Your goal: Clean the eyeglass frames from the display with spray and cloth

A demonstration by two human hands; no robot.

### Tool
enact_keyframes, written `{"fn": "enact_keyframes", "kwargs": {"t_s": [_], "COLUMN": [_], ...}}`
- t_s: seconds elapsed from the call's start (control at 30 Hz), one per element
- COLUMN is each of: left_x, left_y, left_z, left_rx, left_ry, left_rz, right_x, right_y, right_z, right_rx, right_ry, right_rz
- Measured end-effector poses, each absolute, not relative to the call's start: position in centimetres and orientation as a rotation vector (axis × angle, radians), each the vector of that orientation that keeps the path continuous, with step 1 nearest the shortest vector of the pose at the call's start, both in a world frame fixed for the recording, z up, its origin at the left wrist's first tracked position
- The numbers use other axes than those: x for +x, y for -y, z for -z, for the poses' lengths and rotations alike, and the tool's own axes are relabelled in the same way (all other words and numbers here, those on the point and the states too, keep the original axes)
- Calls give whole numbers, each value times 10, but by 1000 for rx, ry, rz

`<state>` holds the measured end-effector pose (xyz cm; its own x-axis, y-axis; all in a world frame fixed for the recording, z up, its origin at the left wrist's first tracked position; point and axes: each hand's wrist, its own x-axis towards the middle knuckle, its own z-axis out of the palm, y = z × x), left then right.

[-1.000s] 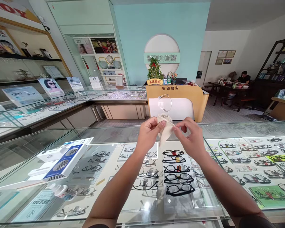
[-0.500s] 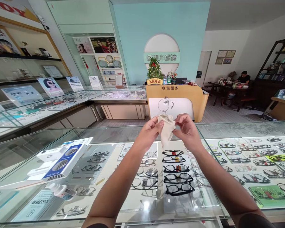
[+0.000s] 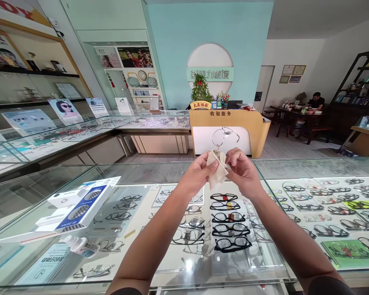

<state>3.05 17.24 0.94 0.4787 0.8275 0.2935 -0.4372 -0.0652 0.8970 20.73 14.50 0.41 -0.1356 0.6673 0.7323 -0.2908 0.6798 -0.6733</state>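
Observation:
A pair of thin-framed eyeglasses [image 3: 218, 137] stands on end above my hands, one round lens up and a temple reaching out to the right. Its lower part is wrapped in a cream cleaning cloth [image 3: 217, 175] with a zigzag edge. My left hand [image 3: 198, 174] pinches the cloth around the covered lens, thumb on the near side. My right hand [image 3: 242, 170] is closed, its thumb and fingertips at the cloth's right edge; what lies under those fingertips is partly hidden. Both hands are above the glass display counter [image 3: 166, 176].
Black-framed glasses [image 3: 232, 230] lie in a column inside the counter. On its glass at left are a white spray bottle [image 3: 81, 246] and a blue-and-white display box [image 3: 83, 209]. A wooden cashier desk [image 3: 199, 119] stands beyond. A person [image 3: 316, 100] sits at a table far right.
The upper lens and temple have tilted to the right. My left hand has shifted slightly right, closer to my right hand, and the cloth is more bunched.

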Motion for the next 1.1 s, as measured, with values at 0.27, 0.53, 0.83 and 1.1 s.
{"fn": "enact_keyframes", "kwargs": {"t_s": [0.27, 0.53, 0.83, 1.1], "left_x": [35, 42, 40, 37], "left_y": [-164, -161, -160, -161], "left_z": [-10, -5, -9, -9], "left_rx": [1337, 1361, 1339, 1344], "left_ry": [-396, -407, -422, -416], "left_rz": [-1239, -1223, -1231, -1225], "right_x": [206, 206, 207, 208], "right_y": [-138, -139, -140, -139], "right_z": [-9, -6, -7, -8], "right_rx": [-408, -375, -457, -451], "right_ry": [1488, 1332, 1316, 1387], "right_rz": [-875, -982, -965, -997]}}
